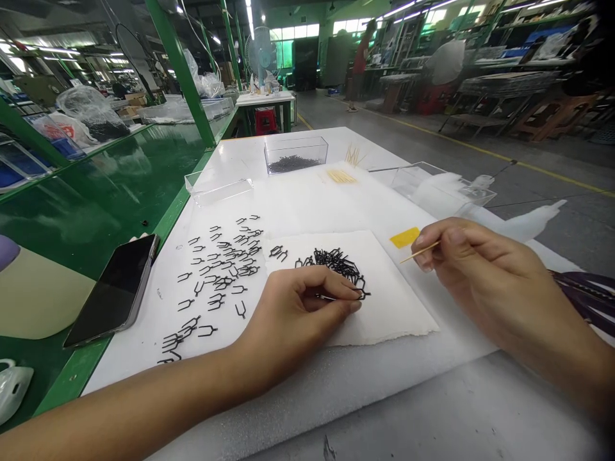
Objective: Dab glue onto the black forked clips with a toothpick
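Between thumb and forefinger, my left hand (302,314) pinches a small black fork-shaped part (365,294) at the near edge of a pile of like parts (336,261). The pile lies on a white paper sheet (384,314). My right hand (471,262) is raised over the right side of the table, its fingers closed on a thin wooden toothpick (419,252) that points left. The toothpick is apart from the black part. Many more black forked parts (223,262) are scattered on the white surface to the left.
A clear box of black pieces (295,157) stands at the back, beside loose toothpicks (341,176). A yellow sticker (405,237) lies near my right hand. At left are a phone (115,288) and a clear tray (218,191). Plastic wrap (442,192) sits at right.
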Available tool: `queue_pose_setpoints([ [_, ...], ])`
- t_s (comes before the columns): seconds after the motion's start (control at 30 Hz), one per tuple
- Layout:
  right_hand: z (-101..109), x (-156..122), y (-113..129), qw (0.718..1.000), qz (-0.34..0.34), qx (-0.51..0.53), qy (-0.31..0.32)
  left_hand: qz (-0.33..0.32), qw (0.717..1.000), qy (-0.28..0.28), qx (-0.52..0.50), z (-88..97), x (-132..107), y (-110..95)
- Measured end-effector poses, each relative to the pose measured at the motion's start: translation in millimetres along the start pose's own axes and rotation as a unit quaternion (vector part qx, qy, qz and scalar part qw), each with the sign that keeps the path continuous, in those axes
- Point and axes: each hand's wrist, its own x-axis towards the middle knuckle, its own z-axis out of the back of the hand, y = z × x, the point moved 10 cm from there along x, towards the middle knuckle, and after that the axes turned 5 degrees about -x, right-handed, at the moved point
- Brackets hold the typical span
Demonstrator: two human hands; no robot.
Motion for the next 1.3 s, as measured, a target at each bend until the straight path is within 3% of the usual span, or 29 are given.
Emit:
queue_pose_setpoints([
  [0.23,-22.7,-18.7,19.5,0.995,0.036,0.069,0.068,0.002,1.000,0.001,0.005,0.0,-1.5,-1.1],
  [0.6,-26.8,-24.4,47.5,0.992,0.103,-0.007,0.075,-0.026,0.999,0.014,0.040,-4.0,-0.6,-7.3],
  [1.3,-27.6,-26.0,52.2,0.988,0.122,-0.041,0.082,-0.034,0.998,0.013,0.056,-2.5,-5.1,-12.0],
])
